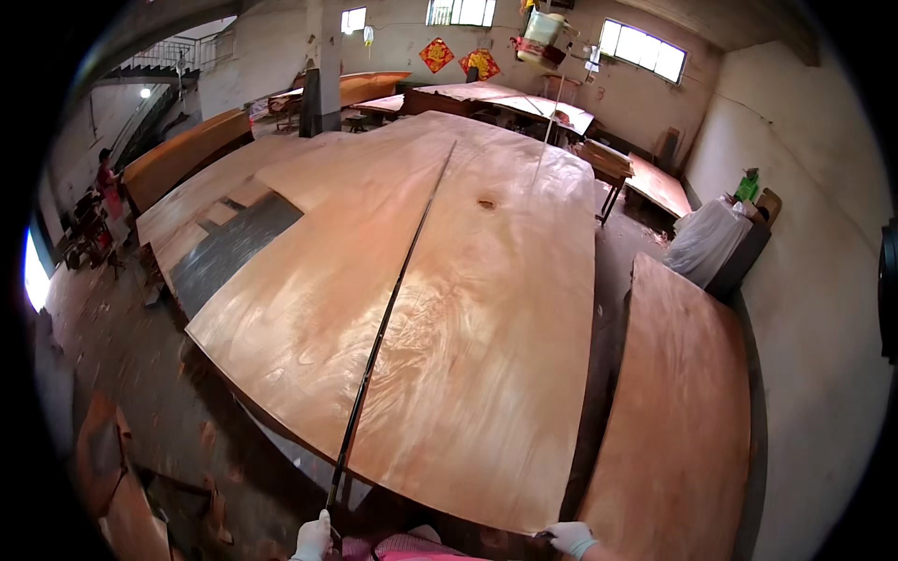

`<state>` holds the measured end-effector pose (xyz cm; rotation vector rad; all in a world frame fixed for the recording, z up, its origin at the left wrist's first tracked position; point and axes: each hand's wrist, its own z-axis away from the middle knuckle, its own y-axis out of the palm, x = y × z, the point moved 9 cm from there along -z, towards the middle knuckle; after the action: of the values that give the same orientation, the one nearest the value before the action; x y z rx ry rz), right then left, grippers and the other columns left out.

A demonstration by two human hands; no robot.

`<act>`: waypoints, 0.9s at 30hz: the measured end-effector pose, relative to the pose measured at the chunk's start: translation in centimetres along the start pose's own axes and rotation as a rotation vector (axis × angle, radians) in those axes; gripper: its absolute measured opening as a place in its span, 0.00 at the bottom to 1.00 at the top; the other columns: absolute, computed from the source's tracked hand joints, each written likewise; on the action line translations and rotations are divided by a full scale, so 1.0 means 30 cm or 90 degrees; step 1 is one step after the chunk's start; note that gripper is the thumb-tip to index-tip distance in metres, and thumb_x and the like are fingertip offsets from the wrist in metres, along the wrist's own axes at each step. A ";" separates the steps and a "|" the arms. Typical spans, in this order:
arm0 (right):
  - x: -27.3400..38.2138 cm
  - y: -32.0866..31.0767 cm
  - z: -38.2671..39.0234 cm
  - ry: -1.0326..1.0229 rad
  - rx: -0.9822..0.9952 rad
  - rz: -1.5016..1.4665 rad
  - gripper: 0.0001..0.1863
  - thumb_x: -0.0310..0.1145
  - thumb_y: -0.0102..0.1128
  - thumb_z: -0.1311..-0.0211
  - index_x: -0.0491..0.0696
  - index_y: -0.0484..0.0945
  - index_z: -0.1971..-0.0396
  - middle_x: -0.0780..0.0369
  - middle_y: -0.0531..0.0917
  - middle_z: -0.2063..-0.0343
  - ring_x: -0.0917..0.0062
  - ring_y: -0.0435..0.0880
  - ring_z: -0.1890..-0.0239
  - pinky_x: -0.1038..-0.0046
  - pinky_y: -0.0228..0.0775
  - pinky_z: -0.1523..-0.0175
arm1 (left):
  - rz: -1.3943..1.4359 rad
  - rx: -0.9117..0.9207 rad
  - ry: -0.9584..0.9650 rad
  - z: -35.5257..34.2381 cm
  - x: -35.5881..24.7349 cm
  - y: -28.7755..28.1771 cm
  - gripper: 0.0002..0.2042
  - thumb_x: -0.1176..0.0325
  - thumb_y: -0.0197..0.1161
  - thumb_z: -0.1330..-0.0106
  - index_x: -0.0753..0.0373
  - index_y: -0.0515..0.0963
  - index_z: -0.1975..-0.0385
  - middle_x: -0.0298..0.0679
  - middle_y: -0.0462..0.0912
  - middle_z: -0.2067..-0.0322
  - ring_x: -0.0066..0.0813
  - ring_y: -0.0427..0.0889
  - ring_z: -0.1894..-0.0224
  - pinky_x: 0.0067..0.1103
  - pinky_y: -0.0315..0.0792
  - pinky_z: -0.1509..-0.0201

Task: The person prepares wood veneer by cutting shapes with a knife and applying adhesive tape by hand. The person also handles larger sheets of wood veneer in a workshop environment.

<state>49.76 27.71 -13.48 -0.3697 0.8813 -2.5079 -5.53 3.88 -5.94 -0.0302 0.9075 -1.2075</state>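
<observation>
Pink clothing [421, 552] worn by the person lies nearest, at the lower edge, between two pale-gloved hands. The left hand [314, 538] is curled around the near end of a long, thin dark rod [385, 323]. The right hand [569, 539] is at the near right corner of a broad, light-brown wood sheet [496, 374]; a small dark item shows by its fingertips, and I cannot tell whether the fingers pinch that or the sheet's edge. The rod runs away from the left hand over the near edge of the sheet and on across its face, leaning a little to the right toward the far end. A dark knot [486, 203] marks the sheet beyond its middle, right of the rod. To the left, a dark grey patch [238, 251] lies beside the sheet's edge. On the right, a narrower reddish-brown panel [675, 402] lies alongside, with a gap between. Past it, white plastic sheeting [706, 238] drapes over something near the wall [814, 224]. Far left, another person [109, 187] stands near a curved orange-brown panel [187, 159].
</observation>
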 end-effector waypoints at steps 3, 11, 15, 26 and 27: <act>0.299 -0.016 0.229 -0.078 -0.238 -0.074 0.14 0.42 0.53 0.42 0.56 0.86 0.66 0.56 0.86 0.67 0.60 0.85 0.64 0.61 0.77 0.59 | 0.019 0.043 0.003 0.026 0.190 -0.181 0.31 0.43 0.46 0.29 0.64 0.79 0.82 0.40 0.72 0.90 0.32 0.76 0.86 0.31 0.70 0.79; 0.483 -0.347 0.693 -0.235 -0.098 -0.241 0.21 0.49 0.56 0.38 0.48 0.84 0.58 0.51 0.85 0.64 0.56 0.84 0.61 0.62 0.76 0.54 | -0.172 -0.073 0.149 0.570 -0.037 -0.583 0.17 0.53 0.56 0.33 0.58 0.80 0.75 0.47 0.79 0.80 0.46 0.77 0.79 0.40 0.71 0.73; 0.402 -0.383 0.751 -0.082 0.003 -0.178 0.25 0.53 0.51 0.38 0.53 0.79 0.48 0.52 0.84 0.58 0.58 0.83 0.55 0.60 0.75 0.50 | -0.184 -0.111 0.105 0.822 -0.207 -0.696 0.33 0.37 0.47 0.34 0.66 0.82 0.77 0.51 0.80 0.80 0.48 0.80 0.75 0.39 0.71 0.66; 0.780 -0.680 1.091 -0.335 -0.123 -0.048 0.20 0.37 0.58 0.40 0.46 0.79 0.49 0.49 0.83 0.57 0.58 0.83 0.53 0.67 0.73 0.48 | -0.033 -0.677 0.268 1.325 -0.167 -1.152 0.12 0.62 0.62 0.43 0.62 0.82 0.64 0.45 0.82 0.64 0.47 0.79 0.58 0.36 0.72 0.50; 0.840 -0.673 1.129 -0.367 -0.078 -0.043 0.20 0.36 0.57 0.41 0.46 0.79 0.48 0.50 0.84 0.57 0.58 0.83 0.54 0.66 0.73 0.48 | -0.077 -0.762 0.214 1.418 -0.065 -1.223 0.12 0.63 0.61 0.44 0.62 0.82 0.63 0.44 0.81 0.64 0.47 0.78 0.58 0.36 0.71 0.49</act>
<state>34.65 11.46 27.73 -1.1082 0.7864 -2.2116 -8.36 -27.55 40.59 -0.8657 1.8349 -0.6255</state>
